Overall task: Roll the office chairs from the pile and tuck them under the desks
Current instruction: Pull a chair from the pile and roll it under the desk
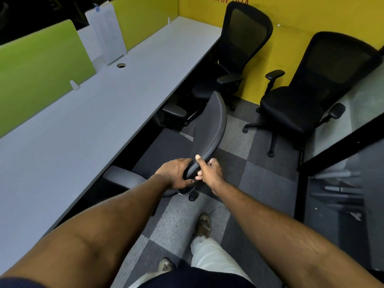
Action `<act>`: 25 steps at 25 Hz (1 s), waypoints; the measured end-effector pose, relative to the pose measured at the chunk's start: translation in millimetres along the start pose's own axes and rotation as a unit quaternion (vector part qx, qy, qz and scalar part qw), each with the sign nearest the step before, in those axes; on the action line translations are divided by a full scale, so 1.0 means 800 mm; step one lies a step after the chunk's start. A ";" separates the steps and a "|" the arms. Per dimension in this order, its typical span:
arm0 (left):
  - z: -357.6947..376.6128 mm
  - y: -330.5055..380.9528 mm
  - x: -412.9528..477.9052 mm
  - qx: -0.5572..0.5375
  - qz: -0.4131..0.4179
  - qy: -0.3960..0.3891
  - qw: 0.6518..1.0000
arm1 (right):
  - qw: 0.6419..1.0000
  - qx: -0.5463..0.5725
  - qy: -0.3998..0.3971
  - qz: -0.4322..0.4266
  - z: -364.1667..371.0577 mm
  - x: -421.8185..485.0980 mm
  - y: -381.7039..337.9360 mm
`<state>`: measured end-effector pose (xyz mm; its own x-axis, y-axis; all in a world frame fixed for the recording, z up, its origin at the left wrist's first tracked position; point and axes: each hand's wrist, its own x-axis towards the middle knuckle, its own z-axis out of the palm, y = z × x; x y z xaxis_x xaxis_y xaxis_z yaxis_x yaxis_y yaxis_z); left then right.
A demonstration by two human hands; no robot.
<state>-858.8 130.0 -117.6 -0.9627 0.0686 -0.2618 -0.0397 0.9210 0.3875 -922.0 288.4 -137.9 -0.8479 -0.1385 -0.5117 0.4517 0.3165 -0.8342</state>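
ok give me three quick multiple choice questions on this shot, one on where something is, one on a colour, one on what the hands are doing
1. The grey chair stands:
A) right beside the desk
B) behind the person
C) on top of the desk

2. The wall behind the black mesh chair is:
A) blue
B) yellow
C) red

3. The hands:
A) both hang idle
B) only one holds the chair
C) the left hand and right hand both grip the grey chair

Answers: 1 A, it stands along the desk's edge; 2 B, yellow fills the wall behind it; 3 C, fingers of both hands curl round its top edge.
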 end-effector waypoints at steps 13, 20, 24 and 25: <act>-0.010 0.042 0.019 0.009 -0.164 0.023 0.986 | 0.790 -0.496 0.040 -0.359 -0.109 0.042 -0.070; 0.005 0.049 0.012 0.010 -0.250 0.050 0.967 | 0.608 -0.648 -0.061 -0.454 -0.095 0.090 -0.083; 0.014 0.053 -0.009 0.030 -0.270 0.064 0.960 | 0.590 -0.613 -0.093 -0.517 -0.080 0.086 -0.068; 0.015 0.054 -0.017 0.031 -0.274 0.062 0.959 | 0.583 -0.612 -0.101 -0.524 -0.080 0.082 -0.066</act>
<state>-844.1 173.9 -108.1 -0.8270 -0.4744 -0.3017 -0.5360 0.8273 0.1683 -1019.1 322.5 -114.6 -0.3747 -0.9266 0.0305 -0.9271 0.3749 -0.0011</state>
